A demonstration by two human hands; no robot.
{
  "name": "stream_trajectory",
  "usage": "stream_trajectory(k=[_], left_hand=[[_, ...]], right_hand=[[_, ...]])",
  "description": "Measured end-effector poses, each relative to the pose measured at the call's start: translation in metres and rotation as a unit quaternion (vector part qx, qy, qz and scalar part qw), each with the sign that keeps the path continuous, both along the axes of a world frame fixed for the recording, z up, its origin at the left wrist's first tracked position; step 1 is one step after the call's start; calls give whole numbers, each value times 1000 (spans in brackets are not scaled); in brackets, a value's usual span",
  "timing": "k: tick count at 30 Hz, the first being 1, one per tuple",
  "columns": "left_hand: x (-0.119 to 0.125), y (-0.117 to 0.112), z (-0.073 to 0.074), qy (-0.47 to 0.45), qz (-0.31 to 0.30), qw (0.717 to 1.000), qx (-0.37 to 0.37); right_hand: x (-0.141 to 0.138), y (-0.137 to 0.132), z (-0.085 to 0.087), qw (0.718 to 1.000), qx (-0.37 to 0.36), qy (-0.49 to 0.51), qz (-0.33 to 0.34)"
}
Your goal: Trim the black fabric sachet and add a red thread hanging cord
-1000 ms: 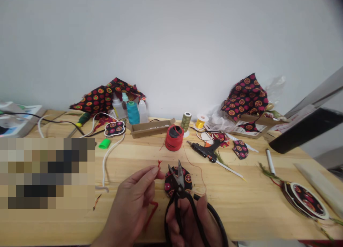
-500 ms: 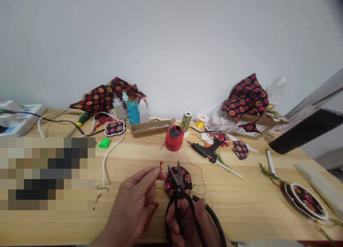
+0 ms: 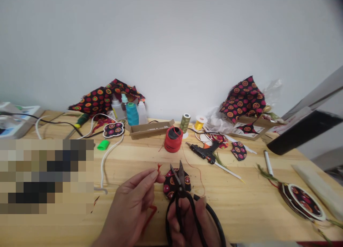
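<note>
Between thumb and fingers, my left hand [image 3: 134,200] pinches a bundle of red thread [image 3: 159,167]; its frayed end pokes up above the fingertips, and a red length hangs below the palm. My right hand [image 3: 187,222] grips black-handled scissors [image 3: 180,189], blades partly apart and pointing away from me, a short way right of the thread end. Behind the blades, a round patterned fabric piece [image 3: 171,181] lies on the table, partly covered. Farther back stands a spool of red thread [image 3: 173,141], with a loose strand trailing to the right.
A black glue gun [image 3: 200,152] with a white stick lies right of centre. Behind are a cardboard tray [image 3: 151,129], a teal thread cone [image 3: 132,114] and an olive spool [image 3: 185,123]. A fabric-covered round piece [image 3: 305,202] lies at right. A white cable [image 3: 103,168] runs on the left.
The scissor blades have shifted slightly rightward, a little farther from the thread end. The view has moved slightly; my left hand keeps its pinch on the red thread.
</note>
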State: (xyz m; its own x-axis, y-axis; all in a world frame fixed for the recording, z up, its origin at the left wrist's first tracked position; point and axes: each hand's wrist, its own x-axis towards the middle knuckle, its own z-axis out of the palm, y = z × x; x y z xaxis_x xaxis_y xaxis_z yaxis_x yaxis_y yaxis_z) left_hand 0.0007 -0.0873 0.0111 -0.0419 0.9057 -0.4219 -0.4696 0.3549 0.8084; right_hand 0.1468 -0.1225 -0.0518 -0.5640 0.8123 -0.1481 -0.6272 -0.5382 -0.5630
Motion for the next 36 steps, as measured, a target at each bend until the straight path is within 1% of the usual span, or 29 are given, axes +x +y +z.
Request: stream_trajectory(k=[5, 10, 13, 19, 27, 30, 36], left_hand=[[-1, -2, -1, 9, 4, 1000, -14], [0, -2, -1, -34, -16, 999, 1], [0, -4, -3, -61, -33, 998, 0], [1, -5, -5, -70, -37, 997, -17], [1, -2, -7, -89, -28, 995, -27], [1, -2, -8, -88, -24, 995, -29], [0, -1, -11, -83, -16, 996, -34]], right_hand=[[-2, -3, -3, 1000, -6, 16, -13], [-9, -8, -14, 996, -75, 11, -37], [-10, -9, -19, 995, -88, 3, -46], [-7, -7, -17, 998, -49, 21, -42], [-6, -6, -13, 998, -47, 18, -34], [-6, -7, -12, 999, -33, 15, -30], [-5, -7, -13, 999, -23, 38, -31]])
